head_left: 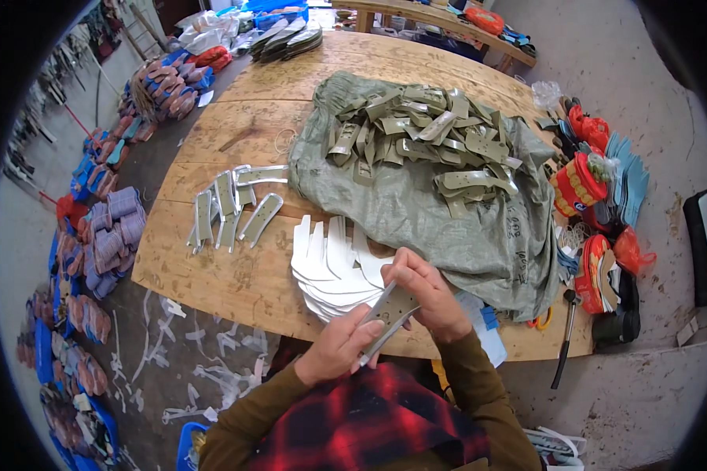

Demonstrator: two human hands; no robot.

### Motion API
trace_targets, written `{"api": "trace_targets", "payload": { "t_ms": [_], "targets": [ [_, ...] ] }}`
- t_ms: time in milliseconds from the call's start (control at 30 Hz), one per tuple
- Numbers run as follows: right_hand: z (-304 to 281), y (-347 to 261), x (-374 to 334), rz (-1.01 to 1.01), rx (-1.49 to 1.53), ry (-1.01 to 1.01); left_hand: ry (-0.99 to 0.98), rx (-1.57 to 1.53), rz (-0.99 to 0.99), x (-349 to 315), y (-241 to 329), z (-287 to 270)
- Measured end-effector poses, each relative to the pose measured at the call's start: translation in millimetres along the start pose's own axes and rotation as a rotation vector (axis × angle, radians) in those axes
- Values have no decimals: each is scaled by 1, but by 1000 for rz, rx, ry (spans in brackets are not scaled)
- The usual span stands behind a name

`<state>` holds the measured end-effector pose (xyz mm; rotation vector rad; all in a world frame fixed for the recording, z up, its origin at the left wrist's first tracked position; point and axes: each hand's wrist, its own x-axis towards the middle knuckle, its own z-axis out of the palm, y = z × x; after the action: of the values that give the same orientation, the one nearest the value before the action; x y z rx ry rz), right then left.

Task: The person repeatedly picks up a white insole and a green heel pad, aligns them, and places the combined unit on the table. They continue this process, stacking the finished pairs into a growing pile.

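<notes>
Close in front of my body, my left hand [336, 347] and my right hand [426, 293] both grip one curved olive-grey strip [394, 310] with small holes and pale edging. My left thumb presses on its near part. The right fingers pinch its far end, and part of the strip is hidden by my hands. Just beyond lies a fanned stack of white curved pieces [328, 271]. To its left are several olive strips with white edges [225, 196]. A large heap of similar olive strips [424, 129] rests on a green woven sack [385, 210].
The wooden table [181, 263] carries dark flat pieces [287, 41] at its far edge. A hammer [565, 337] lies by the right edge, near red bags [593, 275]. On the left floor are bundled pieces [114, 239] and white scraps [220, 385]. A blue bin [187, 447] stands below.
</notes>
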<state>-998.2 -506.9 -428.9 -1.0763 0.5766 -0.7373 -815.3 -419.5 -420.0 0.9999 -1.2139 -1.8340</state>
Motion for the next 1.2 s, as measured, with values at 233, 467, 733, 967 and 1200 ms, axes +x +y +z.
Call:
{"api": "trace_targets", "payload": {
  "t_ms": [233,467,733,967,1200],
  "targets": [
    [40,55,1,-247,-107,502,198,-55,120,8,-24,2],
    [37,49,9,-376,87,165,-23,-664,-101,21,-37,-11],
    [0,33,-8,-42,-29,176,-161,-575,-142,14,-33,-16],
    [15,22,-10,112,-79,64,-103,-514,-166,7,-32,-17],
    [-1,43,-4,-61,-346,130,-78,-536,-161,8,-23,-19]
  ]
}}
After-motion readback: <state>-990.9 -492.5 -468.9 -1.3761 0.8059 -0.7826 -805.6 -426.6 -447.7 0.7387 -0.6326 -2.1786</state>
